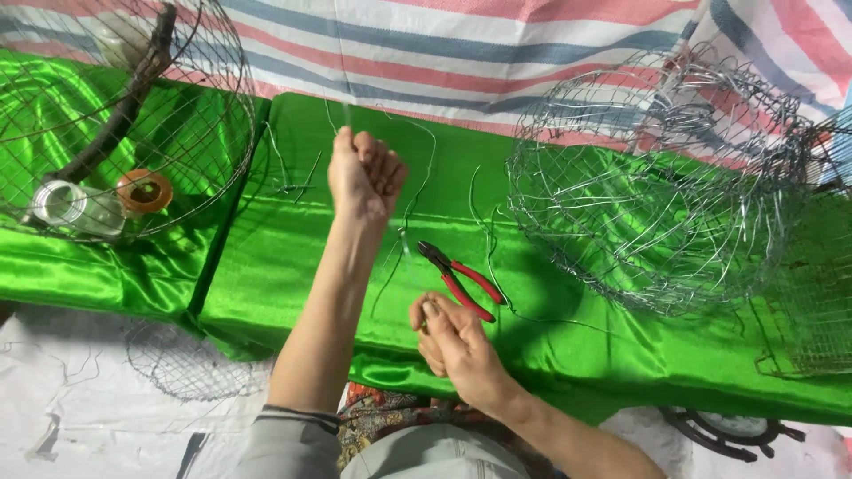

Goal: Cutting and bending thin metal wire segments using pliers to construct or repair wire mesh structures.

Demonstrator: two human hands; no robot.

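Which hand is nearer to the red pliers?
Right. The right hand is just below the pliers, almost touching the handles. The left hand is raised farther up and to their left.

A thin wire stretched between the left hand and right hand is nearly too fine to trace. The wire mesh cage is cropped by the frame's top-left corner, and a flat mesh panel runs off the right edge.

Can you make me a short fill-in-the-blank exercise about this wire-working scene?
1. The pliers lying on the cloth have ____ handles.
2. The shiny cloth under the work is ____.
3. The left hand and right hand stretch a thin ____ between them.
4. The big wire basket sits on the person's ____ side.

Missing words: red; green; wire; right
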